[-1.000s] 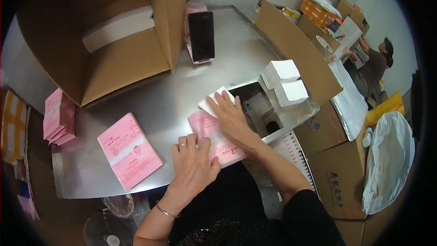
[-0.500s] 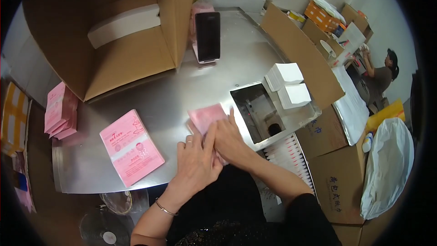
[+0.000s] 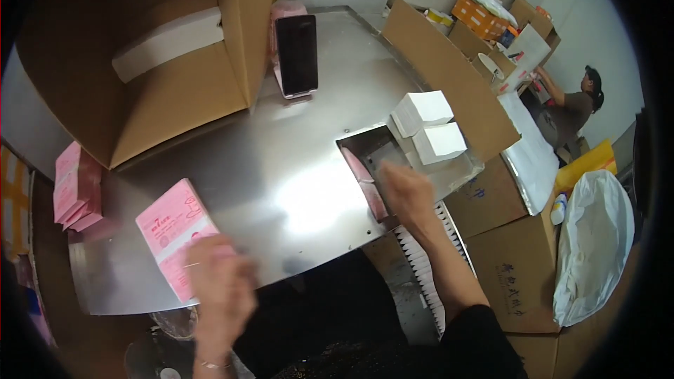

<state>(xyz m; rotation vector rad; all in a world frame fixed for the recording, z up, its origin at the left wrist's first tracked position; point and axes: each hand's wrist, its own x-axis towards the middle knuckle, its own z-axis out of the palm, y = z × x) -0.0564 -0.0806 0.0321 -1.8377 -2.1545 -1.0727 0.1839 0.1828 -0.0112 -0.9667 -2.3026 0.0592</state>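
My left hand (image 3: 221, 277), smeared by motion, is over the near right part of a stack of flat pink printed bags (image 3: 168, 221). Its fingers are too blurred to read. On the right, my right hand (image 3: 411, 193) is above the rectangular opening (image 3: 382, 144) in the metal table, its fingers curled in; whatever they may hold is hidden. A pink packet (image 3: 364, 175) lies along the left side of that opening, apart from my right hand. Two white blocks of folded paper (image 3: 439, 142) sit just right of the opening.
A large open carton (image 3: 182, 123) stands at the back left, beside a phone on a stand (image 3: 297, 56). More pink packs (image 3: 74, 186) are stacked at the left edge. White pieces in a row (image 3: 421, 274) lie under my right forearm. Another person (image 3: 579, 109) works at the far right.
My hands have parted: the left moved left to the pink stack, the right moved right over the opening. The pink packet they handled has left the tabletop; one now shows in the opening.
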